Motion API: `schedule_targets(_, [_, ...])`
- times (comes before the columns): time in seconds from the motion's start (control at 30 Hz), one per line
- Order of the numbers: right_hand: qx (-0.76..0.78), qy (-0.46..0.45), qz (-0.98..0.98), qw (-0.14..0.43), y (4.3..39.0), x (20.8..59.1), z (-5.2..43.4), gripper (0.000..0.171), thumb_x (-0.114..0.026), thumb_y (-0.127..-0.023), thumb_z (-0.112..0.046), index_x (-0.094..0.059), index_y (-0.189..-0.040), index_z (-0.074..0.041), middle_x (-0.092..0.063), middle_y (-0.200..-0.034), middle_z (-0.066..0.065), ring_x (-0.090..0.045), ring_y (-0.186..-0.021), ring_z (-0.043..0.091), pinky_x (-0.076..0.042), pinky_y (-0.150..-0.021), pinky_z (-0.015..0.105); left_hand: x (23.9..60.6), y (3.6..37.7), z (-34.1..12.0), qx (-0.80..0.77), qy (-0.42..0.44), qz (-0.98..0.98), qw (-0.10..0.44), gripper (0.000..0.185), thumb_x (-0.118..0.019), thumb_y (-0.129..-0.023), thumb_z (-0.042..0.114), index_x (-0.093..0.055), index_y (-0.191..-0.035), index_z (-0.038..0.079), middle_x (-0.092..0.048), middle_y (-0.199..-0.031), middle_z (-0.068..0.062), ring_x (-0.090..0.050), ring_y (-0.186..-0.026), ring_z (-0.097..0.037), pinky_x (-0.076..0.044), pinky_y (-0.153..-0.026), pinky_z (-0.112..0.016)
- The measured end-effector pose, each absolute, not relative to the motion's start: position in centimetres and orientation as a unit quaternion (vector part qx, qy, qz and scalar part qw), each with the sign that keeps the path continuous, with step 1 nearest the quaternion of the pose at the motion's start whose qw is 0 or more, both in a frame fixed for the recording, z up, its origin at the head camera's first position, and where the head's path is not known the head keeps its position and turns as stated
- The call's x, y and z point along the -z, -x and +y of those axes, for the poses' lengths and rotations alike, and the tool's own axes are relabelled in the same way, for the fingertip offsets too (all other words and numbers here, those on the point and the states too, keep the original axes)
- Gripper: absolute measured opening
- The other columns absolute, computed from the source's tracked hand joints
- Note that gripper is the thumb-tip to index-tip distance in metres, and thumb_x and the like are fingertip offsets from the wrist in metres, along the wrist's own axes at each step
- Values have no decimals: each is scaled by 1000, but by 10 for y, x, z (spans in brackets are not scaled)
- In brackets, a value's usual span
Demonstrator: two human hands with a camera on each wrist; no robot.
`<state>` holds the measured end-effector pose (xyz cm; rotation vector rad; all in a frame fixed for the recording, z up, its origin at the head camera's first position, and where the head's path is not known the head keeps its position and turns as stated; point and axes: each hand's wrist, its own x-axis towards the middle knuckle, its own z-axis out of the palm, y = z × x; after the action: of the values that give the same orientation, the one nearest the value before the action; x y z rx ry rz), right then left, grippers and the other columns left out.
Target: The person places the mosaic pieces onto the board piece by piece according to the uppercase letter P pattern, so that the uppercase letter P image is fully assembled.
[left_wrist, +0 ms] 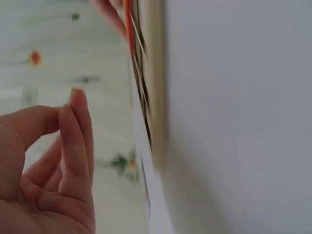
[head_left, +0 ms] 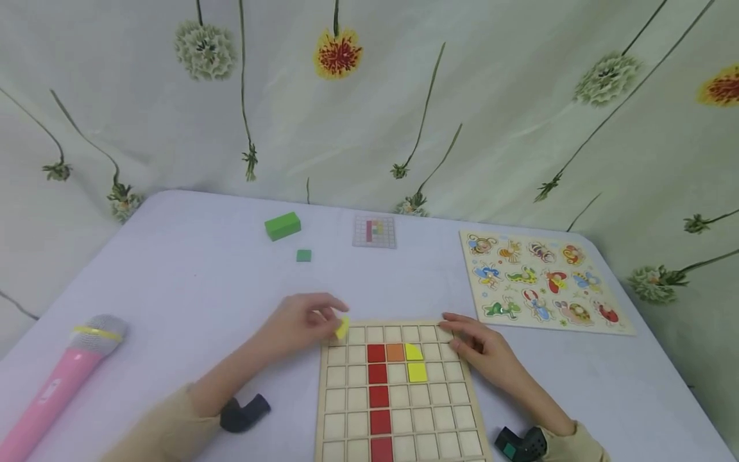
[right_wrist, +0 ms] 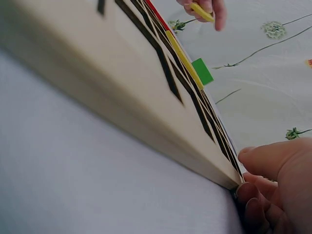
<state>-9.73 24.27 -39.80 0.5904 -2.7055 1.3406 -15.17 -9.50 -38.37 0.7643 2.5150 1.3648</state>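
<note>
A wooden grid board (head_left: 398,398) lies at the table's near edge. It holds a column of red tiles (head_left: 378,394), an orange tile (head_left: 395,351) and two yellow tiles (head_left: 416,362). My left hand (head_left: 337,324) pinches a small yellow piece (head_left: 343,328) over the board's top left corner; the same piece (right_wrist: 201,12) shows far off in the right wrist view. My right hand (head_left: 479,350) rests at the board's top right corner. In the right wrist view its thumb (right_wrist: 275,158) and curled fingers hold the board's corner (right_wrist: 229,178).
A pink microphone (head_left: 63,378) lies at the left. Farther back are a green block (head_left: 283,226), a small green square (head_left: 303,255) and a small pattern card (head_left: 374,231). An animal peg puzzle (head_left: 543,282) lies at the right. A floral cloth hangs behind the table.
</note>
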Motion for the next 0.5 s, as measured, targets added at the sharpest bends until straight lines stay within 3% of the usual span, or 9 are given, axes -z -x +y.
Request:
schedule_targets(0.07, [-434, -186, -881, 27, 94, 390, 238, 29, -61, -87, 5, -61, -116, 4, -51, -127, 23, -51, -78, 16, -42, -62, 25, 380, 144, -69, -486, -297, 810, 138, 28, -63, -87, 4, -64, -114, 5, -62, -83, 2, -65, -68, -10, -51, -64, -27])
schedule_targets(0.17, [-430, -182, -884, 20, 92, 383, 234, 28, -60, -88, 4, -62, -116, 5, -52, -127, 23, -51, -81, 17, -42, -63, 25, 376, 137, -36, -497, -351, 770, 192, 25, -63, -87, 2, -66, -112, 4, -61, -80, 4, -66, -66, -9, -51, -64, -25])
schedule_targets(0.33, [-429, -186, -884, 20, 92, 382, 233, 28, -60, -88, 4, -62, -116, 4, -52, -127, 22, -53, -91, 22, -42, -65, 25, 375, 130, -1, -460, -391, 766, 221, 17, -67, -85, 3, -71, -101, 7, -61, -70, 10, -61, -60, -5, -49, -59, -21])
schedule_targets(0.5, [-425, -183, -886, 20, 91, 383, 236, 28, -61, -88, 3, -62, -116, 3, -52, -127, 21, -52, -87, 18, -41, -64, 24, 376, 124, 14, -405, -425, 780, 216, 18, -67, -84, 1, -74, -98, 8, -60, -72, 14, -53, -59, 0, -46, -59, -17])
